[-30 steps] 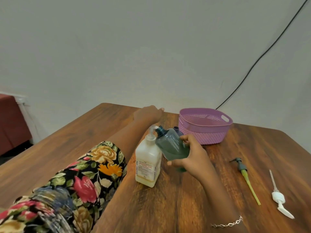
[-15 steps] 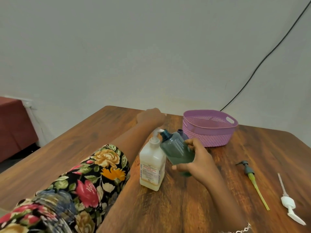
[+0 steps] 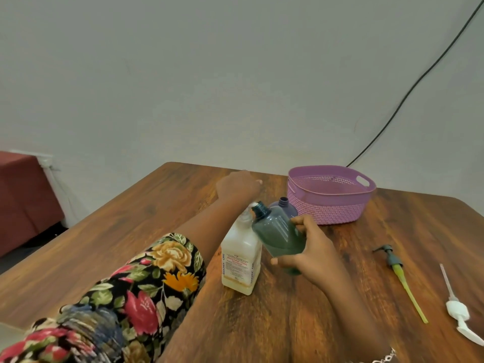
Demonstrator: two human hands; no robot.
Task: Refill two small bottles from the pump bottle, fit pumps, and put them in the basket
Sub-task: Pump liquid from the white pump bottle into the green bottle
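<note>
The left hand [image 3: 239, 185] is hanging over the head of the pump bottle [image 3: 241, 255], its fingers hidden, so I cannot tell its grip. The right hand [image 3: 311, 247] is gripping the teal bottle [image 3: 277, 231], tilting its open neck to the spout to catch liquid. The purple bottle [image 3: 283, 204] is waiting just behind. The basket [image 3: 330, 205] is sitting near the far edge, with bare table [image 3: 408, 221] before it.

My view drifts leftward, so the basket [image 3: 331, 213] and the white pump [image 3: 458, 310] sit further right in frame. In my right hand [image 3: 311, 255], the mouth of the green bottle [image 3: 277, 231] edges slightly closer to the spout [image 3: 252, 205] of the pump bottle [image 3: 239, 255].
</note>
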